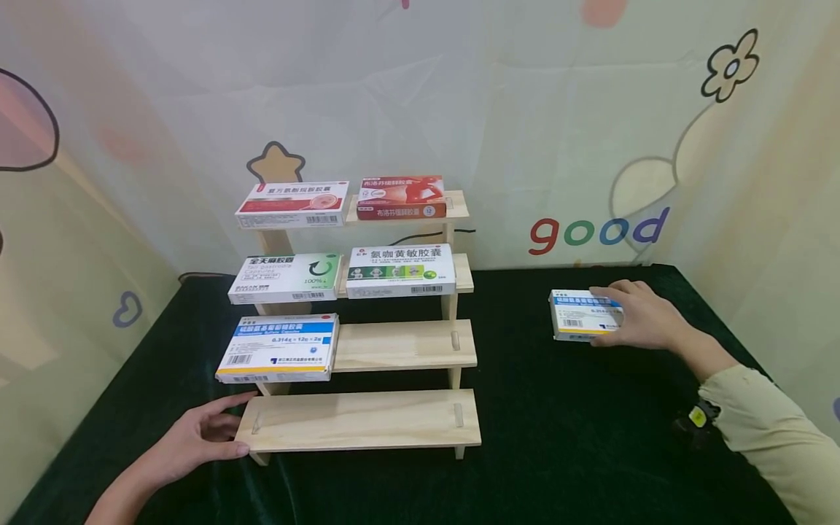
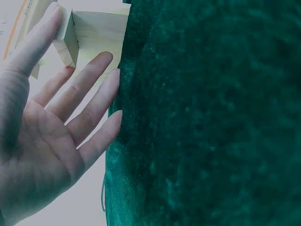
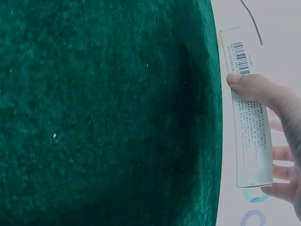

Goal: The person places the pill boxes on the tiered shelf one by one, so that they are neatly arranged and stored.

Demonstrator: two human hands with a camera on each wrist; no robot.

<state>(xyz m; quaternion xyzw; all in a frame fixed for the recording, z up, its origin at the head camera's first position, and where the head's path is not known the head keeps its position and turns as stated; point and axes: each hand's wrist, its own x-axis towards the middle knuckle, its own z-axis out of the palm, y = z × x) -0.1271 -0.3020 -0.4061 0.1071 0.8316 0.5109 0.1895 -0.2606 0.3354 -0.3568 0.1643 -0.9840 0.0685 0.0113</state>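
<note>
My right hand (image 1: 639,317) grips a white, blue and yellow medicine box (image 1: 574,315) over the right side of the dark green cloth. In the right wrist view the thumb lies across the narrow printed side of this box (image 3: 251,136), below its barcode. My left hand (image 1: 197,437) is at the left end of the lowest shelf of a stepped wooden stand (image 1: 367,421), thumb at the front corner, index finger at the back one. The left wrist view shows its fingers (image 2: 87,89) mostly straight beside the wood. A matching blue-striped box (image 1: 278,348) lies at the left of the shelf above.
A white-and-green capsule box (image 1: 285,278) and a white box with a green band (image 1: 402,271) share the second shelf from the top. The top shelf carries a white-and-red box (image 1: 293,205) and a red box (image 1: 401,197). Behind hangs a printed curtain (image 1: 499,131).
</note>
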